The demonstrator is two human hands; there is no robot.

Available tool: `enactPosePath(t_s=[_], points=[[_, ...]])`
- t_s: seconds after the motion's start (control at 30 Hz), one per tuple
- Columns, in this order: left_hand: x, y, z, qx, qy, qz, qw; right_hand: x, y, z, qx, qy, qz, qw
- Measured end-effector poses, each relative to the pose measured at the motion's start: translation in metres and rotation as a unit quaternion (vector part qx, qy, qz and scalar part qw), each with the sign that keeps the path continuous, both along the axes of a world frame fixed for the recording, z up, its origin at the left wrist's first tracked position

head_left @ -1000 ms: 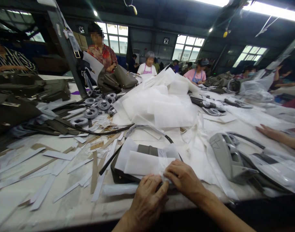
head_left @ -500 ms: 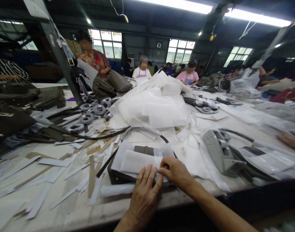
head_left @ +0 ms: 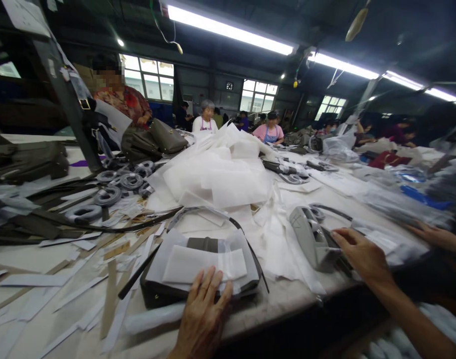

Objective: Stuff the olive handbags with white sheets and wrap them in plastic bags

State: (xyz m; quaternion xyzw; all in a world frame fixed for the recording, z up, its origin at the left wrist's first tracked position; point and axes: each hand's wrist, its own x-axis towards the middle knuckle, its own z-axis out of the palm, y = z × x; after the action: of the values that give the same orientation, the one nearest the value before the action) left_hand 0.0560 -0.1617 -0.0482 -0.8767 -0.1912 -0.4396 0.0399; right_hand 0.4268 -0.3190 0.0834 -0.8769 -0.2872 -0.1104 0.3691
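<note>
A dark olive bag (head_left: 153,288) lies near the table's front edge, partly covered by white foam sheets (head_left: 190,265) and clear tape. My left hand (head_left: 207,309) rests on its front, fingers spread flat over the foam. To the right, my right hand (head_left: 362,254) is at the grey tape dispenser (head_left: 310,239), thumb and forefinger close together near its front end. Whether a piece of tape is between those fingertips is too small to tell. The bag's strap (head_left: 209,212) arches behind it, and a rolled white wrap (head_left: 153,318) sits at its lower left.
Paper strips (head_left: 81,291) litter the table's left side. Behind the bag rises a pile of white foam sheets (head_left: 220,174), with wrapped strap coils (head_left: 130,181) beside it. Another person's hand (head_left: 439,237) reaches in at the right. Several people work farther back.
My right hand has left the bag and moved right to the tape dispenser. My left hand remains on the bag. The view has turned to the right.
</note>
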Motion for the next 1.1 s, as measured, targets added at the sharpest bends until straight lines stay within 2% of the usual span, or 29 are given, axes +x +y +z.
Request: enactPosePath(t_s=[0.07,0.17,0.27,0.4,0.53,0.67,0.83,0.9,0.97,1.03,1.1], points=[[0.0,0.0,0.002,-0.001,-0.001,-0.003,1.0,0.023,-0.01,-0.009,-0.01,-0.012,-0.021,1.0],[0.001,0.0,0.004,0.0,-0.009,-0.001,1.0,0.043,-0.007,-0.02,-0.042,0.067,-0.024,0.997],[0.003,0.001,0.002,0.006,-0.023,-0.009,1.0,0.051,0.005,-0.029,-0.065,0.145,0.022,0.987],[0.005,0.004,-0.002,0.013,-0.04,-0.018,0.999,0.056,0.015,-0.038,-0.041,0.2,0.067,0.977],[0.005,0.005,-0.002,0.018,-0.038,-0.013,0.999,0.054,0.018,-0.039,-0.015,0.254,0.085,0.963],[0.004,0.004,0.001,0.047,-0.019,-0.003,0.999,0.048,0.015,-0.031,0.032,0.273,0.056,0.96],[0.002,0.005,0.0,0.016,-0.038,-0.014,0.999,0.03,-0.007,-0.019,0.076,0.255,0.029,0.963],[0.0,0.005,0.002,0.021,-0.004,-0.023,1.0,0.022,-0.021,-0.026,0.071,0.26,0.023,0.963],[-0.001,0.003,0.004,0.012,0.009,-0.021,1.0,0.016,-0.035,-0.04,0.051,0.273,0.014,0.961],[-0.001,0.0,0.005,-0.01,-0.007,-0.011,1.0,0.011,-0.046,-0.057,0.015,0.279,0.002,0.96],[0.0,-0.003,0.004,-0.026,-0.014,-0.002,1.0,0.004,-0.049,-0.067,-0.033,0.275,0.007,0.961]])
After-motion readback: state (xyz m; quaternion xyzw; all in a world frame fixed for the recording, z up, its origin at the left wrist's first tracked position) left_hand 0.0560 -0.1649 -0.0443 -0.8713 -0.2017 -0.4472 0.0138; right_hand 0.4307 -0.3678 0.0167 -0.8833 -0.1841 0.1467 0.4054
